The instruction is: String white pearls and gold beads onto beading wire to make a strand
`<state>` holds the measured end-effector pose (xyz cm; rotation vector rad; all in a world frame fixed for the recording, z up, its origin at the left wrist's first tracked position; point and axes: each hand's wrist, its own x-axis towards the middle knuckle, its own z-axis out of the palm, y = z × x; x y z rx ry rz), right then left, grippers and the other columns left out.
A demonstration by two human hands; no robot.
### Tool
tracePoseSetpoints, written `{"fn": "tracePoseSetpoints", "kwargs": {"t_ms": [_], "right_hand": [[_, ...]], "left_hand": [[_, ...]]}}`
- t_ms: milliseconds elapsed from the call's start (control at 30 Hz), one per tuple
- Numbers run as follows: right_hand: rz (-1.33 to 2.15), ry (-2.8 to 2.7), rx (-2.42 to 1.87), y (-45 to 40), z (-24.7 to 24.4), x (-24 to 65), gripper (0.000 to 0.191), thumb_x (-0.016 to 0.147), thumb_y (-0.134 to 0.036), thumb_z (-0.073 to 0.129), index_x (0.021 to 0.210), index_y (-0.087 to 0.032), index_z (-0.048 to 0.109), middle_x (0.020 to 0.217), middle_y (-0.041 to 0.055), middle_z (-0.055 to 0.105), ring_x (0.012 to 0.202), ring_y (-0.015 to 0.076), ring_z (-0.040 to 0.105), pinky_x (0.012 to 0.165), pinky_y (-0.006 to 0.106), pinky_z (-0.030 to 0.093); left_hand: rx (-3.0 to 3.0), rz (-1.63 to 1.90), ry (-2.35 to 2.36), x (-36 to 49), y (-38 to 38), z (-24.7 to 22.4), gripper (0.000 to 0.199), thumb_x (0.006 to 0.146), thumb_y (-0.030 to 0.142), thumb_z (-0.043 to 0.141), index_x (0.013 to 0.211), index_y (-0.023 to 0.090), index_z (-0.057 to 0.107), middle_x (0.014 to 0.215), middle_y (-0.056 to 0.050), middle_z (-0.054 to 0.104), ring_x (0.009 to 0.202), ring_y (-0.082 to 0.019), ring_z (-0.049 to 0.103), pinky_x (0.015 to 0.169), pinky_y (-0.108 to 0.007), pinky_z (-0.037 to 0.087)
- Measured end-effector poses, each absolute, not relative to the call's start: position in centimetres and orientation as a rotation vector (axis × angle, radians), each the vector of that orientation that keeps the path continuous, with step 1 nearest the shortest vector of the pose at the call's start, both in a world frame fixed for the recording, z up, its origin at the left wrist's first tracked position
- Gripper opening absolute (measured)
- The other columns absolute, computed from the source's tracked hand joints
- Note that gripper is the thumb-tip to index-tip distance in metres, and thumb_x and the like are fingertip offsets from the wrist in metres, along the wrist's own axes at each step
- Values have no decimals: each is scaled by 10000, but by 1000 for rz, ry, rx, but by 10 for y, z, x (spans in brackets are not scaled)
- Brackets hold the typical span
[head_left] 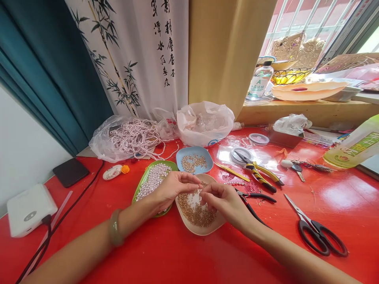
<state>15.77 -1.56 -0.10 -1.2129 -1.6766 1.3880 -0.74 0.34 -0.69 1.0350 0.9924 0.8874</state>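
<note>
My left hand point(177, 188) and my right hand point(225, 202) meet over a pale tray point(201, 232) of small gold beads point(195, 215). Thumb and fingers are pinched together on each hand, and whatever is between them is too small to make out. Under my left wrist and hand, partly covered, lies a green tray point(136, 194) of white pearl beads point(156, 178). Just behind the pale tray a blue tray point(181, 154) holds gold pieces point(194, 162).
Yellow tweezers point(232, 172), yellow-handled pliers point(257, 171), black-handled pliers point(256, 195) and scissors point(314, 228) lie to the right. Bead strands point(133, 138) and a plastic bag point(205, 122) sit at the back. A power bank point(32, 211) with a cable, and a phone point(71, 172), are left.
</note>
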Motion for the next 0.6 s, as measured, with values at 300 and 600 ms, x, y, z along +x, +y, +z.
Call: {"fn": "tracePoseSetpoints", "kwargs": {"t_ms": [300,600], "right_hand": [[1428,-1657,-1246,-16,-1,156,157,709,-250,500,589,-158,542,513,-21,519,449,84,471,433,193,366],[1428,-1659,-1243,-15,2,156,168,688,-234,497,550,-156,553,508,-17,535,432,82,467,434,196,356]], "left_hand": [[1042,896,973,-7,2,-5,155,554,153,722,691,127,653,669,-22,667,668,-117,599,687,-233,445],[1079,892,949,-9,4,-7,164,565,185,719,705,132,652,700,-26,671,684,-122,599,720,-259,438]]}}
